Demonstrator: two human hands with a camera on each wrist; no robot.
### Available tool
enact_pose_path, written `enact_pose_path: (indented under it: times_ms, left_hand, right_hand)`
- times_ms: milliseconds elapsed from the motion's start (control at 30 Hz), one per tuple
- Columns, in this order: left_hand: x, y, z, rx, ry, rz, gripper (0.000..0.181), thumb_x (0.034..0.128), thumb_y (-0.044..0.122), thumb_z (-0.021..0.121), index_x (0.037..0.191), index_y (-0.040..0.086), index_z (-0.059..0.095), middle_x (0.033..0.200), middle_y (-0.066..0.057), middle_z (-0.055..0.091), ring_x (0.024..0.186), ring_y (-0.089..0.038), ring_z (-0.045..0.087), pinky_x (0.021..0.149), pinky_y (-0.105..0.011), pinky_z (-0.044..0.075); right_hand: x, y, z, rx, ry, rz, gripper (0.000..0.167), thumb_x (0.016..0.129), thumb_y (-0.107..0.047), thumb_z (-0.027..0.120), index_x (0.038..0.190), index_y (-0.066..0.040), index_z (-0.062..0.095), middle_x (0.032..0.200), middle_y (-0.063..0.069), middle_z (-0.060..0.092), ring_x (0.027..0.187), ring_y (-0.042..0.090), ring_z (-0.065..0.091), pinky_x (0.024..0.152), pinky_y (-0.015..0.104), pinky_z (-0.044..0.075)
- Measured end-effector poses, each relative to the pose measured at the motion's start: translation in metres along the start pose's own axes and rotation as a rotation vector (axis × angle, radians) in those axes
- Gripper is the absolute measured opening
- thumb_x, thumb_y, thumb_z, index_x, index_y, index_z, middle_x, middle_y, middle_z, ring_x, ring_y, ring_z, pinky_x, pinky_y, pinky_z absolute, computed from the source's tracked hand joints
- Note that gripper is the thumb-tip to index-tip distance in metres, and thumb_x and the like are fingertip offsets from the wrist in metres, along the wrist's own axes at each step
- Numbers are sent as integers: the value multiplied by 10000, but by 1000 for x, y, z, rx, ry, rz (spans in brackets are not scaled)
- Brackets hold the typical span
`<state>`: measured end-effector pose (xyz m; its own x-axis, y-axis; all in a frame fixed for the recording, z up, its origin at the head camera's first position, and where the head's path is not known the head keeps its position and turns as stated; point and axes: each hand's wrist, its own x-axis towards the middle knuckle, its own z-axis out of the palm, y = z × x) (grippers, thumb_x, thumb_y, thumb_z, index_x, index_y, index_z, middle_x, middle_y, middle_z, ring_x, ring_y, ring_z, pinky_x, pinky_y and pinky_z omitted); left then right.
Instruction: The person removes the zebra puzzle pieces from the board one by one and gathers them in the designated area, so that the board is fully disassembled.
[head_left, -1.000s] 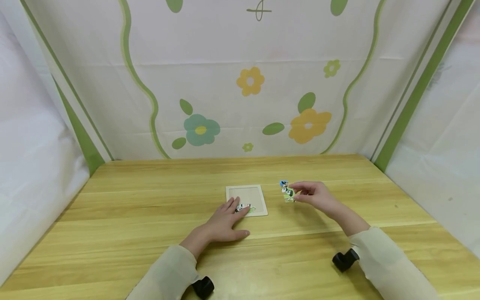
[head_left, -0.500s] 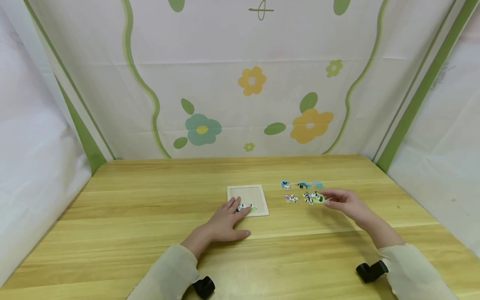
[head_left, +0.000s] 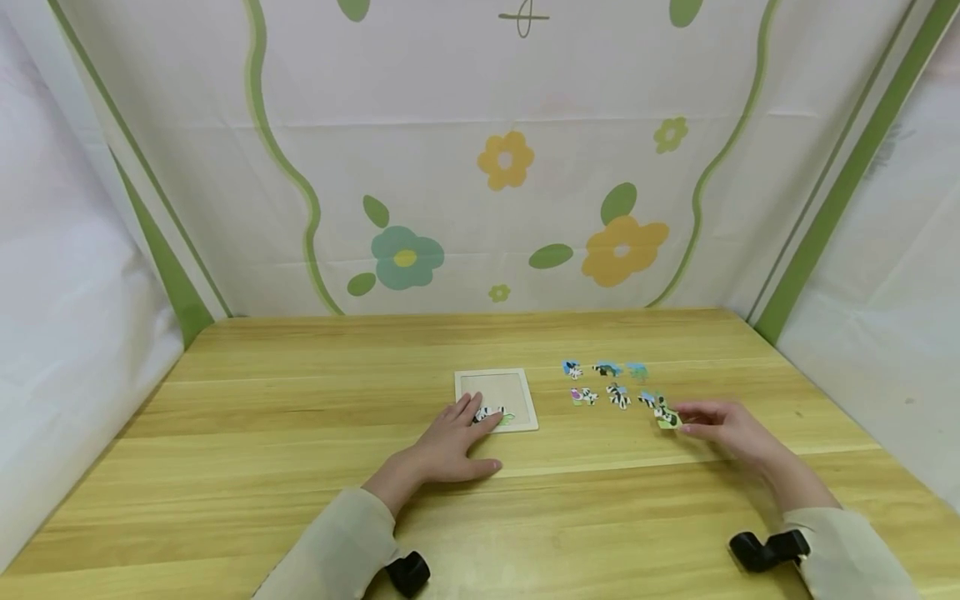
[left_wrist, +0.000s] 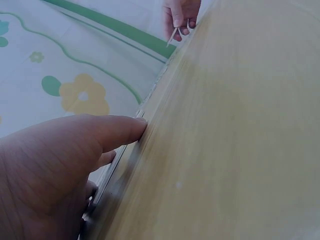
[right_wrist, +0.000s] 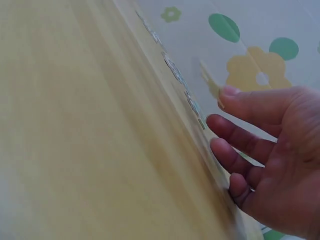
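Note:
My left hand (head_left: 448,446) lies with fingers spread on a small square puzzle tray (head_left: 531,407). Under its fingertips, in the tray's near part, a black, white and green puzzle piece (head_left: 491,414) is partly covered. To the right, my right hand (head_left: 738,429) pinches a puzzle piece (head_left: 667,416) with green and black-and-white print between thumb and fingers, held tilted. In the right wrist view this piece (right_wrist: 210,82) shows as a thin edge at the thumb tip. The piece's near side overlaps a blue-and-black piece (head_left: 648,400) in the head view.
Loose puzzle pieces lie in two rows right of the tray: a blue one (head_left: 572,369), a dark one (head_left: 607,368), a blue-green one (head_left: 637,371), a purple one (head_left: 584,397) and a striped one (head_left: 618,397). A flowered cloth (head_left: 510,225) stands behind the wooden table (head_left: 300,467).
My right hand has moved right and slightly nearer with the pinched piece, uncovering the loose pieces it had hidden. My left hand has stayed on the tray.

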<state>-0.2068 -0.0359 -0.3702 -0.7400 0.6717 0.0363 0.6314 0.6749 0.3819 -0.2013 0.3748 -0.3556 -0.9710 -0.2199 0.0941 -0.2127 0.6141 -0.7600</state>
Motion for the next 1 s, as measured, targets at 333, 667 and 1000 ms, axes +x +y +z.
enact_pose_path:
  times_ms: [333,667,1000]
  left_hand:
    - [-2,-2,1,-5,4,-12,648,829,462,470,1361,137,292,1399,-207,89,1273,-323,23,985,-477,75]
    - [0,0,0,-5,-2,2,650,831,454,471,1361,126,287,1396,-219,84,1271,-329,22,984,-481,71]
    - [-1,2,-1,1,-7,-14,650,830,459,475,1362,137,287,1400,-204,86,1273,-322,23,984,-482,74]
  right_hand:
    - [0,7,1,10,-33,38,405,770,-172,645,1086,66,561,909,112,570,776,101,517,654,228,439]
    - [-3,8,4,-10,-43,21,350,777,-104,633,1057,93,560,815,94,541,701,92,484,582,221,419]
    - [-3,7,4,14,-75,36,361,791,-77,613,1102,85,529,835,105,509,702,127,450,583,227,411]
